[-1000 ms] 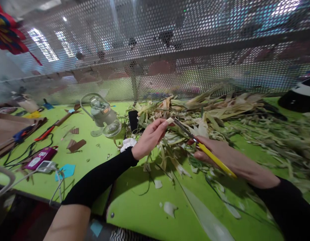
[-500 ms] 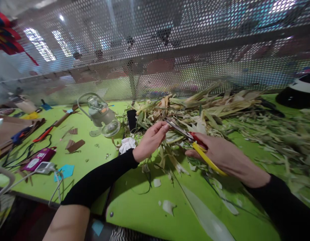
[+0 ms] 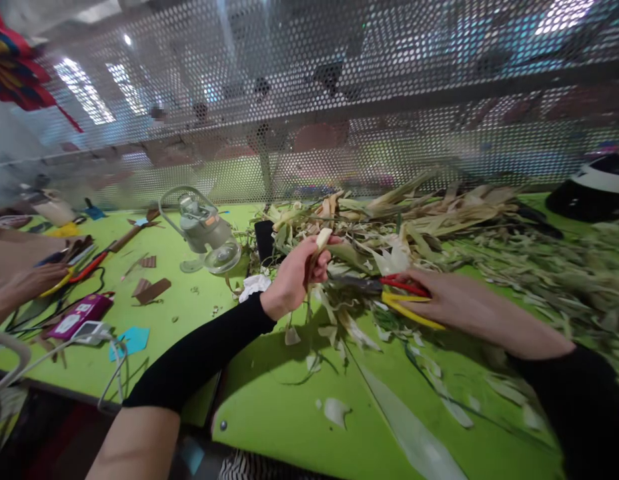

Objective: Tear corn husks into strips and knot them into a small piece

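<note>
My left hand point(image 3: 294, 275) is closed on a pale strip of corn husk point(image 3: 321, 239), held up over the near edge of the husk pile point(image 3: 414, 220). My right hand point(image 3: 449, 303) lies low on the green table point(image 3: 289, 393), fingers curled on a pair of scissors with red and yellow handles point(image 3: 407, 297); the blades point left toward my left hand and lie among the husks. Both forearms wear black sleeves.
A small clear desk fan point(image 3: 204, 230) stands left of the pile. Another person's hand point(image 3: 32, 280) reaches in at the far left among cables, a pink device point(image 3: 79, 313) and card scraps. A perforated metal screen point(image 3: 309, 100) closes the back. A black and white object point(image 3: 597, 187) sits far right.
My right hand has dropped the scissors from up at the strip down to the table. My left hand has turned the husk strip upright. Another person's hand has appeared at the far left.
</note>
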`<state>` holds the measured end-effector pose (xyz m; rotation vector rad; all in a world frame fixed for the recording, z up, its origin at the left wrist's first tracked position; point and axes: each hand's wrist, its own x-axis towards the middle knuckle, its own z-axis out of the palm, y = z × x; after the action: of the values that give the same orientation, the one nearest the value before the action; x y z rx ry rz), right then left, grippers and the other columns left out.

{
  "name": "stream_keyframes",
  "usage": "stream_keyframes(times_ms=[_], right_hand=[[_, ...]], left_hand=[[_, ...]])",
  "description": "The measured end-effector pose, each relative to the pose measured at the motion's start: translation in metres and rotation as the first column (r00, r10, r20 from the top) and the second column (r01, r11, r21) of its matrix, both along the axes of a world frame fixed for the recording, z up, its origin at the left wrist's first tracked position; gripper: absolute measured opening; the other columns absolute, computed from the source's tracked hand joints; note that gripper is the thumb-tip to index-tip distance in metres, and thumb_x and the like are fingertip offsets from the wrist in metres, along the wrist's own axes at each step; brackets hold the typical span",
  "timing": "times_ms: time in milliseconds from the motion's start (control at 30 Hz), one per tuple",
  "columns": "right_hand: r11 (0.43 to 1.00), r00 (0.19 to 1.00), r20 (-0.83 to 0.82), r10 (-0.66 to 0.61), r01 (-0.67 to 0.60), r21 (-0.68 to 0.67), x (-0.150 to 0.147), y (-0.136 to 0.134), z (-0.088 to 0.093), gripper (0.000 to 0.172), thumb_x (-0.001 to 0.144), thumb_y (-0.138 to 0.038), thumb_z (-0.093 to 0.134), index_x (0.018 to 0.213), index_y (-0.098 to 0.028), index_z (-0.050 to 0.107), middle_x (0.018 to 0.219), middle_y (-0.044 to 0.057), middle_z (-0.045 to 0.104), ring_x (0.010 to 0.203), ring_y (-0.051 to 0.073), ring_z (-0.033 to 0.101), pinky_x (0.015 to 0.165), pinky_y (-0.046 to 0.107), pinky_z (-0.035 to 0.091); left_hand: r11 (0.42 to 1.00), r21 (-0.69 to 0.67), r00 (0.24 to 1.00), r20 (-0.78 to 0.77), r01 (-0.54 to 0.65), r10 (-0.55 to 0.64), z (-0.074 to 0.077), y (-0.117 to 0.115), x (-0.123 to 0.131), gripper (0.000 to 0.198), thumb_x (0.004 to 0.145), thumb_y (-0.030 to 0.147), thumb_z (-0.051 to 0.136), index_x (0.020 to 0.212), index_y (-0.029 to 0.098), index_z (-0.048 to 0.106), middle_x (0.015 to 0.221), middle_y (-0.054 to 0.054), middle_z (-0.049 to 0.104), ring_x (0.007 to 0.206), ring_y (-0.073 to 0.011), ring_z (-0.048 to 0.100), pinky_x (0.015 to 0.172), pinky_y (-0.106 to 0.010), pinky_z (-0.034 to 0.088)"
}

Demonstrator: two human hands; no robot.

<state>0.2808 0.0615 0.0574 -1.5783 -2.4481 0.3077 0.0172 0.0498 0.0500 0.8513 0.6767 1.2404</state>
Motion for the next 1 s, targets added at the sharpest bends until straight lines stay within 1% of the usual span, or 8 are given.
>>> stream_keyframes(times_ms=[33,133,200,267,400,600,767,1000], right_hand=[[0.997,0.999,-0.018,0.051,-0.052,-0.062,0.001,0.0,-0.001,0.046,0.09,-0.066,0.057,0.094,-0.023,0.071,0.087,0.012,0.077,0.072,0.027,0.07,0.064,0.037,0.051],[0.976,0.989,-0.127,-0.079,0.102,0.191,-0.01,-0.006,0.0,0.053,0.098,-0.063,0.043,0.094,-0.018,0.07,0.104,0.021,0.075,0.093,0.034,0.069,0.081,0.047,0.053],[0.992,0.952,-0.305,0.004,0.036,0.123,-0.027,-0.015,0.0,0.051,0.098,-0.064,0.047,0.1,-0.02,0.072,0.115,0.018,0.075,0.098,0.032,0.07,0.081,0.044,0.054],[0.993,0.884,-0.463,0.069,-0.107,-0.056,-0.045,-0.026,0.0,0.048,0.098,-0.065,0.049,0.09,-0.023,0.07,0.093,0.01,0.074,0.081,0.025,0.067,0.069,0.037,0.051],[0.93,0.755,-0.654,-0.037,-0.213,-0.299,-0.067,-0.041,-0.004,0.039,0.095,-0.06,0.059,0.078,-0.024,0.063,0.056,-0.006,0.045,0.049,0.012,0.037,0.051,0.029,0.033],[0.99,0.707,-0.703,-0.081,-0.026,-0.14,-0.061,-0.035,-0.011,0.024,0.087,-0.045,0.064,0.081,-0.022,0.067,0.073,0.0,0.066,0.063,0.015,0.053,0.06,0.029,0.041],[0.994,0.719,-0.689,-0.086,0.02,-0.103,-0.058,-0.032,-0.016,0.03,0.087,-0.05,0.067,0.082,-0.02,0.069,0.073,0.002,0.069,0.062,0.015,0.054,0.058,0.029,0.041],[0.99,0.642,-0.755,-0.133,0.052,-0.13,-0.06,-0.036,-0.013,0.035,0.087,-0.054,0.071,0.08,-0.02,0.07,0.069,-0.001,0.063,0.058,0.012,0.048,0.053,0.027,0.037]], left_hand=[[1.0,-0.013,0.999,0.027,-0.019,0.019,0.001,0.0,0.001,0.017,0.1,0.022,0.051,0.097,0.016,0.067,0.066,0.004,0.051,0.055,-0.0066,0.041,0.054,-0.018,0.035],[0.999,-0.02,0.997,0.069,-0.042,0.043,0.003,-0.005,0.008,0.012,0.102,0.018,0.053,0.097,0.017,0.064,0.085,-0.002,0.072,0.075,-0.0077,0.061,0.07,-0.017,0.046],[1.0,-0.002,0.997,0.073,-0.001,0.001,0.004,-0.009,0.015,0.011,0.104,0.02,0.055,0.096,0.018,0.062,0.098,-0.004,0.078,0.087,-0.0097,0.067,0.075,-0.019,0.048],[0.999,0.024,0.996,0.077,0.049,-0.05,0.005,-0.012,0.023,0.007,0.103,0.023,0.057,0.097,0.019,0.061,0.101,-0.004,0.079,0.087,-0.0114,0.068,0.075,-0.022,0.048],[0.992,0.054,0.991,0.064,0.113,-0.117,0.004,-0.013,0.032,0.012,0.099,0.032,0.066,0.1,0.021,0.061,0.104,-0.004,0.079,0.083,-0.013,0.066,0.071,-0.024,0.046],[0.983,0.053,0.979,-0.109,0.177,-0.17,-0.006,-0.008,0.03,0.043,0.078,0.04,0.09,0.104,0.017,0.066,0.105,-0.006,0.074,0.096,-0.0165,0.065,0.091,-0.032,0.048],[0.985,0.079,0.969,-0.208,0.155,-0.136,-0.015,-0.005,0.03,0.036,0.073,0.039,0.091,0.086,0.014,0.068,0.084,0.001,0.066,0.076,-0.009,0.057,0.078,-0.027,0.046],[0.992,-0.074,0.979,-0.167,0.106,-0.117,-0.013,-0.003,0.03,0.024,0.082,0.032,0.082,0.08,0.014,0.067,0.076,0.002,0.066,0.067,-0.0078,0.059,0.075,-0.026,0.05]])
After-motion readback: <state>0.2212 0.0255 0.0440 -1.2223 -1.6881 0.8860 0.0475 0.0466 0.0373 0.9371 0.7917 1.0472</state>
